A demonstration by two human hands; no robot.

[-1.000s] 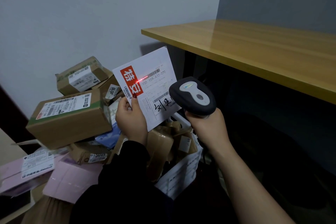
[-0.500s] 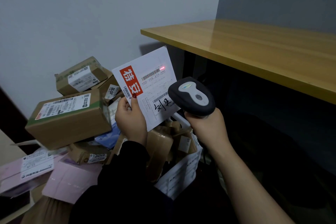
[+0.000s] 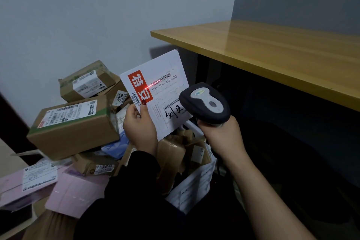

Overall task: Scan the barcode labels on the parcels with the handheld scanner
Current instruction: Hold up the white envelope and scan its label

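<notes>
The left hand (image 3: 139, 128) holds a flat white mailer (image 3: 165, 62) up by its lower left corner, thumb pressed on the face, fingers behind; the right hand (image 3: 222, 136) is wrapped round the grip of the handheld scanner (image 3: 204, 101), whose red beam (image 3: 153, 84) crosses the left end of the upper barcode (image 3: 165, 78). The mailer stands tilted above the heap of cardboard parcels (image 3: 74, 128), left of the wooden bench (image 3: 272, 54). I judge it light and stiff enough not to droop, though its thickness is hard to tell from this angle; a corner pinch suffices, kept clear of both barcodes; the smooth face could slide under the thumb.
</notes>
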